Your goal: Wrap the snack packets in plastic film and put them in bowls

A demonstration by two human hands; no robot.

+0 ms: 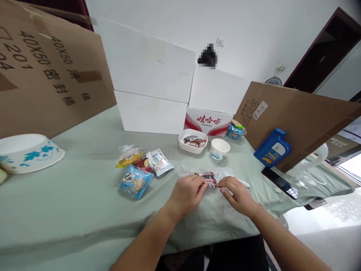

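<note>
My left hand (186, 194) is closed on the left side of a small dark red snack packet (209, 179). At the packet's right edge, the fingers of my right hand (237, 194) are pinched together. A crumpled see-through plastic bag (222, 172) lies under and behind the packet. Just beyond it are a white square bowl (192, 150) with several small packets (191, 143) inside and a white patterned paper cup (219, 149). Left of my hands lie a light blue snack bag (136, 182), a silver-white packet (160, 162) and a yellow packet (129, 160).
White boxes (152, 113) stand along the back, with brown cardboard (56, 71) on the left and more cardboard (290, 113) on the right. A blue bottle (272, 148), a black phone (279, 182) and a white jug (308, 165) are on the right. A large patterned basin (31, 153) sits left.
</note>
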